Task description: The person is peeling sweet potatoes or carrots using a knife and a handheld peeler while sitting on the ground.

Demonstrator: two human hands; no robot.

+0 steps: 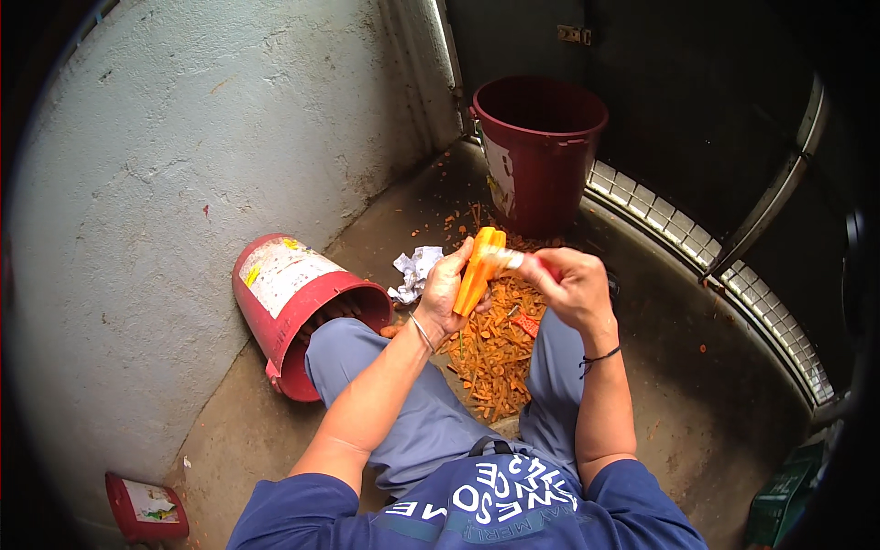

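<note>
My left hand (444,295) is closed around a thick, bright orange carrot (478,273), held tilted with its far end up. The carrot's sides look freshly peeled, with long flat faces. In my right hand (577,286) is a small peeler (512,260) with a whitish part; motion blurs it, so its exact shape does not show. It meets the carrot's right side. Below both hands, a heap of orange peelings (495,367) covers the floor between my knees.
A red bucket (266,302) lies tipped on its side by my left knee, with carrots inside. Crumpled white paper (417,272) rests near it. An upright dark red bucket (550,174) stands ahead. A wall (202,137) rises at left; a green crate (784,495) sits at lower right.
</note>
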